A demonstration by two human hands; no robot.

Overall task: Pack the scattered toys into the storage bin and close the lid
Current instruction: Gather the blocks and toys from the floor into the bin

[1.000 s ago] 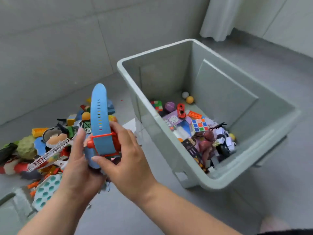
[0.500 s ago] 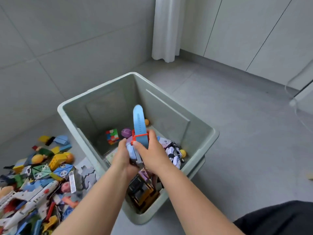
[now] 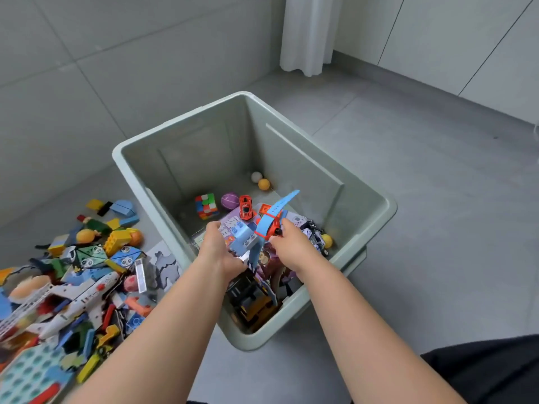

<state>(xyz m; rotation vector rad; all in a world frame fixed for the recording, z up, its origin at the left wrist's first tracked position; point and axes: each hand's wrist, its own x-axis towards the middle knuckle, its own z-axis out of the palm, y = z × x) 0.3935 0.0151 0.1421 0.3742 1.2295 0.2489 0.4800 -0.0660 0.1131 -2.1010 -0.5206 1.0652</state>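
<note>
The pale green storage bin (image 3: pixel 364 258) stands open on the grey floor, its bottom partly covered with toys: a colour cube (image 3: pixel 206 206), a red car (image 3: pixel 245 207), small balls and picture cards. Both my hands are down inside it. My right hand (image 3: pixel 291 243) pinches the red case of a blue-strapped toy watch (image 3: pixel 269 221), whose strap tilts up to the right. My left hand (image 3: pixel 217 249) holds a light blue block (image 3: pixel 243 239) just left of the watch. Scattered toys (image 3: pixel 87 272) lie on the floor left of the bin. No lid is in view.
A white toy airplane (image 3: pixel 75 301), yellow bricks (image 3: pixel 116 242) and a teal dotted tray (image 3: pixel 26 374) lie in the pile at the left. A white curtain (image 3: pixel 306 33) hangs in the far corner. Bare grey floor lies right of the bin. Dark clothing (image 3: pixel 481 371) shows at lower right.
Both hands carried the watch and block from over the toy pile to inside the bin, then lower. The watch strap has tipped from upright to slanting right.
</note>
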